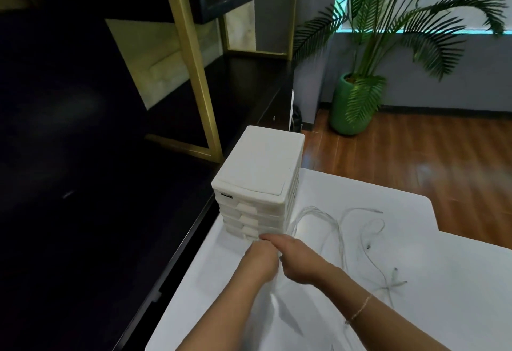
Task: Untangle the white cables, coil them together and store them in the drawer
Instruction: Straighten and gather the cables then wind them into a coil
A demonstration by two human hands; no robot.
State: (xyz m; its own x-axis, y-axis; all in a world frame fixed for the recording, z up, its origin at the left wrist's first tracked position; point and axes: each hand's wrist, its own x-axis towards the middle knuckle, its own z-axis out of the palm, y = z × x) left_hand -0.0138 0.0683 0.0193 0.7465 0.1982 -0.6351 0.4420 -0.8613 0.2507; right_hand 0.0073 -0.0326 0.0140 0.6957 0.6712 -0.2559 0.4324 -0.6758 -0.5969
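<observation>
- Nearest the camera in the head view, two forearms reach from 6 o'clock across the white table (457, 281); a thin bracelet (360, 307) circles the wrist on that side.
- Right hand (297, 260) and left hand (261, 263) meet at the foot of the white drawer unit (260, 184), fingers curled; whether they pinch a cable or a drawer pull I cannot tell.
- White cables (340, 228) sprawl loose on the table at 3 o'clock of the hands, strands crossing, plugs lying apart.
- Judgement: untangling has barely begun. Best to find one free plug, draw that strand clear through the loops, then repeat, not tug the bunch.
- All drawers look closed; the chosen one needs opening before the coil goes in.
- Small dark label (225, 196) on the unit's top front edge is too blurred to read.
</observation>
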